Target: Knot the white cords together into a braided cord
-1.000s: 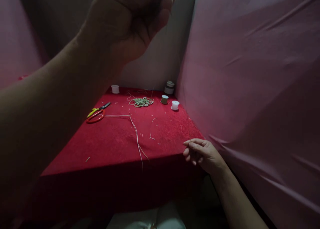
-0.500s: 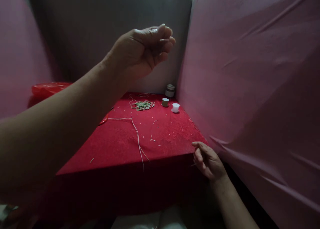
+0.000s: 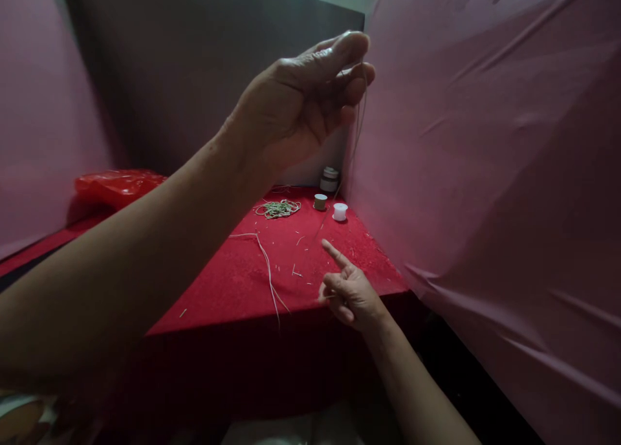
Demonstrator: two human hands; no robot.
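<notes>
Raised high in the middle of the view, my left hand (image 3: 334,76) pinches a thin cord (image 3: 363,99) between thumb and fingers. From there the cord hangs down past the spools, blurring near the table. My right hand (image 3: 352,293) is at the table's front edge, its index finger pointing out and the others curled. A short pale strand (image 3: 330,296) shows at those curled fingers. Between the hands, a pair of pale cords (image 3: 266,257) lies on the red cloth (image 3: 228,290), their ends hanging over the front edge.
A tangled bundle of greenish cord (image 3: 279,208) lies farther back. Beside it stand an olive spool (image 3: 320,202), a white spool (image 3: 340,212) and a dark lidded jar (image 3: 329,180). A red plastic bag (image 3: 121,185) sits at left. Pink cloth (image 3: 460,141) walls the right side.
My left hand has moved right and slightly up, and the cord hanging from it now shows. My right hand has moved left over the table edge, its index finger pointing out.
</notes>
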